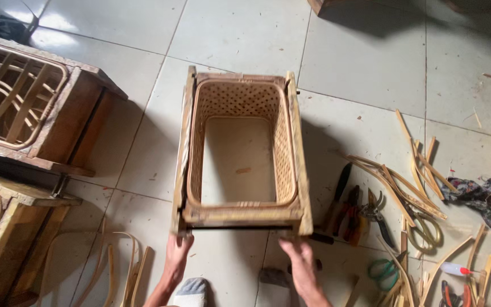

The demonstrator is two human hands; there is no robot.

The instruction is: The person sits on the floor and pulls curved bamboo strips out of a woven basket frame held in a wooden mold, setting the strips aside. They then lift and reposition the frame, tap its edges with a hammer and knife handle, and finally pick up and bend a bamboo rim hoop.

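Both hands, left hand (pixel 177 256) and right hand (pixel 299 261), grip the near bottom edge of a woven rattan basket frame (pixel 242 150), fingers curled under. It stands on the tiled floor (pixel 370 51), long axis running away from the person, open mouth upward.

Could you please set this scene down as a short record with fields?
Left hand: grips near left corner of the woven basket frame
Right hand: grips near right corner
Frame: bottomless, on tiled floor
Right of frame: pliers, cane strips, crumpled cloth
Left: two more wooden frames
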